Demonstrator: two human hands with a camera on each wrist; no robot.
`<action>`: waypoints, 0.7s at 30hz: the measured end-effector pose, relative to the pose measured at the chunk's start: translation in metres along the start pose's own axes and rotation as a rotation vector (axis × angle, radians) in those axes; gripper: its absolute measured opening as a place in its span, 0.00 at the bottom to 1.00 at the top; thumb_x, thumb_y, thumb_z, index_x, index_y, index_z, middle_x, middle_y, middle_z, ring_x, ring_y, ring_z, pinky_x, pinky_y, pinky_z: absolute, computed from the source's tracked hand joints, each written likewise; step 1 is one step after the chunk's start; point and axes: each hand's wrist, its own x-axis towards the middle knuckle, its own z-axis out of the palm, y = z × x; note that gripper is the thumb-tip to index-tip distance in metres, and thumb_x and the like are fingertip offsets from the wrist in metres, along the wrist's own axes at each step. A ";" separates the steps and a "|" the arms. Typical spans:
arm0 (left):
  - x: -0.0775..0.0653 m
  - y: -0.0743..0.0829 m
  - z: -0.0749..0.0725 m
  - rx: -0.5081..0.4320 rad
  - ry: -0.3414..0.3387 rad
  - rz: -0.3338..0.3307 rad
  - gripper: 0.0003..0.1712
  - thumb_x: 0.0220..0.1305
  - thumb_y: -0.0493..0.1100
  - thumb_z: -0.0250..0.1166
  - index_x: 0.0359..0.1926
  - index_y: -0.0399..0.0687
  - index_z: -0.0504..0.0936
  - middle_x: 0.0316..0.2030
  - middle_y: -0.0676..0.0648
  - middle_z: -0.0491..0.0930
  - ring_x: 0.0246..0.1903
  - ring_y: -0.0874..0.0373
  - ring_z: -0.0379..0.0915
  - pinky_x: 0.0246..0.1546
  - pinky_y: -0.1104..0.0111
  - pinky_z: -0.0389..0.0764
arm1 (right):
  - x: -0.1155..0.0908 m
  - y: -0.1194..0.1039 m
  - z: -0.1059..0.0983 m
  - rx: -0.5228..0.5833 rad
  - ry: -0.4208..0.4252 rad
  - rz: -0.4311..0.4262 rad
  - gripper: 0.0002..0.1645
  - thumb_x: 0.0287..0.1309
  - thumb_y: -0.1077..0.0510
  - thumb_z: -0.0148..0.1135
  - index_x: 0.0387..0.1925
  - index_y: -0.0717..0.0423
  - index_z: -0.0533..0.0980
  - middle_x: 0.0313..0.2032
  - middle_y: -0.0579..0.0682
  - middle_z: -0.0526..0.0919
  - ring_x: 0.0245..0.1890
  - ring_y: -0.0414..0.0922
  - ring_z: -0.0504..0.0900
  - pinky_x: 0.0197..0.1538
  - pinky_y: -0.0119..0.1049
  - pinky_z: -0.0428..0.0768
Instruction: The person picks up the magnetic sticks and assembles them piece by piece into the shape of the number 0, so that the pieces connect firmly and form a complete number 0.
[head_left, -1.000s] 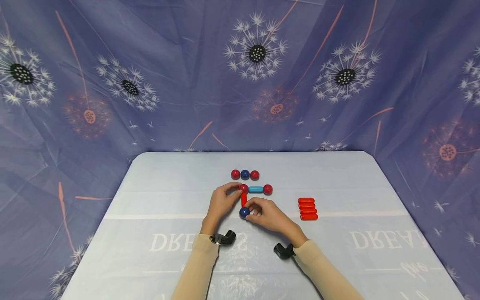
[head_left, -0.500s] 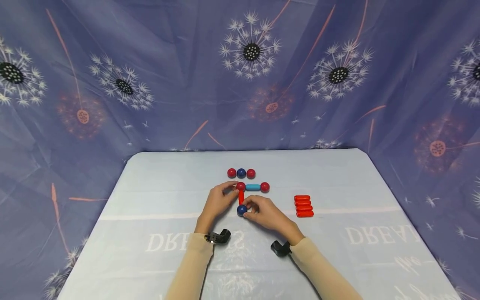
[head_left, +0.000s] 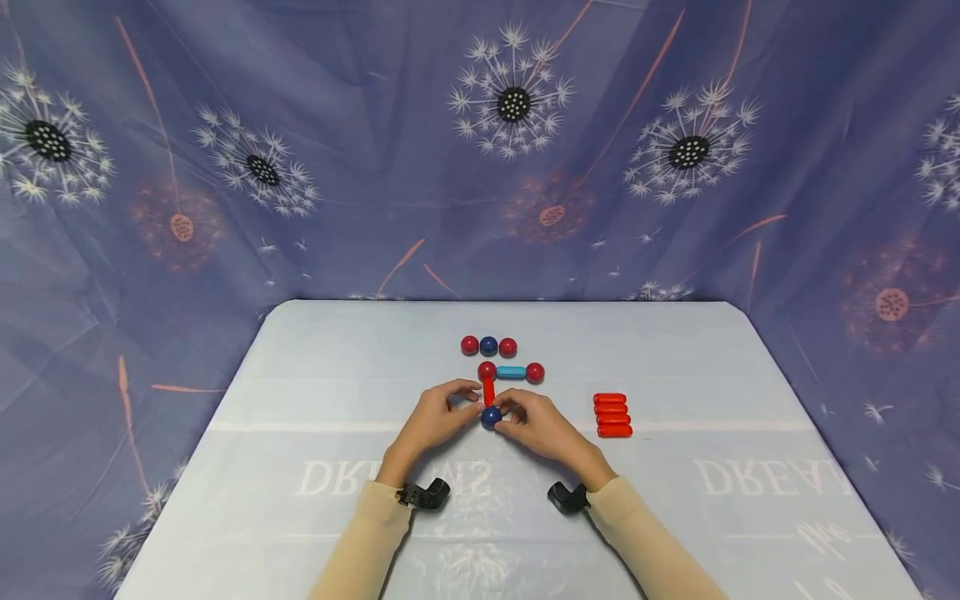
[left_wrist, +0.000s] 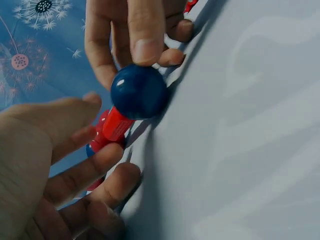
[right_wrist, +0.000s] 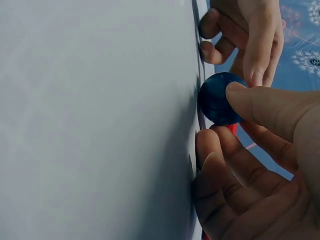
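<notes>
My right hand pinches a dark blue ball at the near end of a red rod. Thumb and ball meet plainly in the right wrist view, where the blue ball hides most of the rod. The rod's far end meets a red ball, which a light blue rod links to another red ball. My left hand is beside the red rod and blue ball, its thumb and fingers apart in the left wrist view, gripping nothing; whether it touches them is unclear.
Behind the joined pieces lie a red ball, a blue ball and a second red ball in a row. Several red rods are stacked side by side to the right. A patterned curtain hangs behind the white table.
My left hand has come off the far red ball and moved nearer, towards the blue ball. The right hand keeps its pinch on the blue ball.
</notes>
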 end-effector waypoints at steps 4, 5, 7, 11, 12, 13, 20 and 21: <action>-0.006 0.002 0.003 0.001 -0.048 0.029 0.22 0.63 0.53 0.75 0.55 0.52 0.85 0.44 0.52 0.88 0.21 0.66 0.71 0.24 0.72 0.73 | -0.001 -0.001 -0.002 0.002 -0.004 -0.004 0.16 0.64 0.59 0.70 0.52 0.51 0.81 0.44 0.45 0.86 0.36 0.38 0.81 0.42 0.31 0.81; -0.007 0.002 0.003 0.010 -0.051 0.038 0.23 0.62 0.53 0.75 0.55 0.52 0.85 0.44 0.52 0.88 0.21 0.66 0.71 0.24 0.72 0.73 | -0.001 -0.001 -0.003 0.000 -0.003 -0.005 0.16 0.64 0.59 0.70 0.53 0.51 0.81 0.44 0.45 0.86 0.36 0.37 0.81 0.43 0.32 0.82; -0.008 0.003 0.003 0.022 -0.055 0.054 0.23 0.61 0.53 0.76 0.55 0.52 0.85 0.43 0.52 0.88 0.21 0.66 0.70 0.24 0.71 0.73 | -0.002 -0.001 -0.005 -0.007 0.003 -0.010 0.16 0.65 0.59 0.69 0.53 0.51 0.81 0.43 0.45 0.86 0.36 0.37 0.82 0.44 0.33 0.83; -0.008 0.002 0.004 0.040 -0.091 0.075 0.24 0.62 0.52 0.75 0.58 0.54 0.85 0.42 0.53 0.88 0.22 0.66 0.70 0.25 0.72 0.73 | -0.007 0.001 -0.010 -0.018 0.017 0.007 0.17 0.65 0.58 0.69 0.55 0.53 0.80 0.44 0.46 0.87 0.38 0.38 0.83 0.47 0.35 0.83; -0.008 0.002 0.005 0.047 -0.103 0.077 0.24 0.63 0.52 0.75 0.58 0.55 0.85 0.43 0.54 0.88 0.23 0.67 0.70 0.26 0.72 0.73 | -0.009 0.001 -0.012 -0.021 0.017 0.017 0.17 0.66 0.58 0.68 0.55 0.54 0.80 0.44 0.46 0.87 0.39 0.39 0.84 0.47 0.36 0.84; -0.008 0.002 0.005 0.054 -0.114 0.078 0.24 0.63 0.51 0.74 0.59 0.56 0.85 0.43 0.54 0.87 0.23 0.67 0.70 0.26 0.72 0.73 | -0.011 0.002 -0.013 -0.024 0.016 0.027 0.17 0.66 0.58 0.68 0.55 0.54 0.80 0.45 0.47 0.87 0.39 0.39 0.84 0.48 0.36 0.84; -0.009 0.005 0.003 0.078 -0.122 0.077 0.20 0.64 0.50 0.72 0.57 0.60 0.87 0.46 0.54 0.87 0.24 0.66 0.70 0.26 0.71 0.72 | -0.028 0.006 -0.036 -0.050 0.053 0.084 0.18 0.65 0.57 0.69 0.55 0.54 0.81 0.47 0.48 0.87 0.41 0.42 0.84 0.48 0.39 0.84; -0.009 0.005 0.003 0.079 -0.124 0.073 0.19 0.64 0.50 0.72 0.57 0.61 0.87 0.46 0.55 0.87 0.25 0.65 0.70 0.27 0.71 0.72 | -0.032 0.008 -0.040 -0.056 0.066 0.091 0.18 0.65 0.57 0.69 0.55 0.54 0.81 0.47 0.48 0.87 0.41 0.42 0.84 0.48 0.40 0.84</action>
